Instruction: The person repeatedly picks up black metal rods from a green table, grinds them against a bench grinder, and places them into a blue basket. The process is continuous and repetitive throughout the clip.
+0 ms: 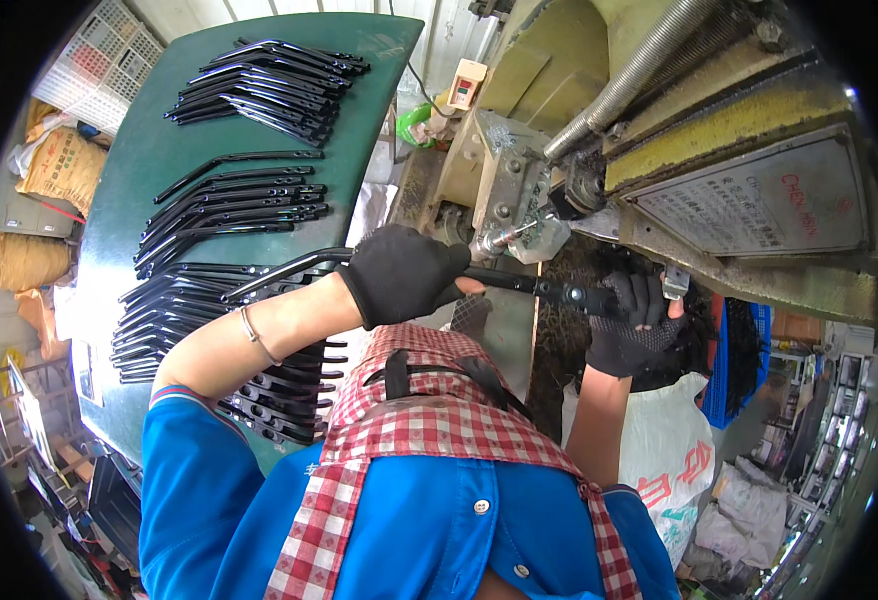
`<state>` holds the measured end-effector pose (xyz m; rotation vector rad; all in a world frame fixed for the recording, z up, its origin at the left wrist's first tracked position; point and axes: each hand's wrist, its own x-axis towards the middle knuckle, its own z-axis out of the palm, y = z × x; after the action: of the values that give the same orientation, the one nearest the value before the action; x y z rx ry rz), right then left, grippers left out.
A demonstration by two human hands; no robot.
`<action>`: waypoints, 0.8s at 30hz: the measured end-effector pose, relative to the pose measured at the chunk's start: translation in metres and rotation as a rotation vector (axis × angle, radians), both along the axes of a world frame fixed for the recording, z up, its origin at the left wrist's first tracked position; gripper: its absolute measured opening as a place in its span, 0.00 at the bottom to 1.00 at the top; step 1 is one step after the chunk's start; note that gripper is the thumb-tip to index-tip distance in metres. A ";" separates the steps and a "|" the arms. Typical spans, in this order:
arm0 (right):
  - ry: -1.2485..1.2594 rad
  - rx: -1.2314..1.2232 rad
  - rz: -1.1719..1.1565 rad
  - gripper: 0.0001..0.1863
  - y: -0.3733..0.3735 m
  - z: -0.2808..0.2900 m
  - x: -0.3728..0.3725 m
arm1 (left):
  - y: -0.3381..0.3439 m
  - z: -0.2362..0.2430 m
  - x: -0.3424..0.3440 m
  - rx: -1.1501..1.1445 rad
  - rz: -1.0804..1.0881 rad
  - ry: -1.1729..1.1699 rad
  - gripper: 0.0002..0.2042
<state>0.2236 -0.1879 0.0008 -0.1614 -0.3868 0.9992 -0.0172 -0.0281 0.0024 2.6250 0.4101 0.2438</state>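
My left hand [399, 275], in a black glove with bare fingertips showing, is closed round a long black bent metal bar [526, 283] that lies level across my front. My right hand [637, 330], gloved likewise, has its fingers curled on the bar's flattened, holed right end. Just above the bar, between my hands, is the machine's silver spindle-like fitting [494, 242], fixed to a worn metal block [504, 180]. A small silver piece [675, 283] sits at my right fingertips; I cannot tell whether I touch it.
A green tabletop [209, 150] on the left bears several rows of similar black bars [269, 75]. The machine's yellowish body [729, 110] and coiled hose [629, 80] are overhead right. A blue crate [739, 360] and white sack [679, 470] are low right; a white basket [99, 70] is top left.
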 end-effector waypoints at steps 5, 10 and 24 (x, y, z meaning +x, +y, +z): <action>-0.082 0.041 0.029 0.15 0.002 -0.009 0.004 | -0.001 0.001 0.004 -0.082 -0.061 0.053 0.17; -0.095 0.119 0.163 0.09 0.014 -0.020 0.016 | -0.001 -0.005 0.005 -0.136 -0.029 0.112 0.18; -0.202 -0.642 -0.298 0.11 0.041 -0.072 0.005 | 0.055 0.011 0.036 0.093 0.000 0.105 0.19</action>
<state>0.2284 -0.1468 -0.0711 -0.8798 -0.2037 0.7840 0.0189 0.0266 0.0131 2.7378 0.4439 0.1282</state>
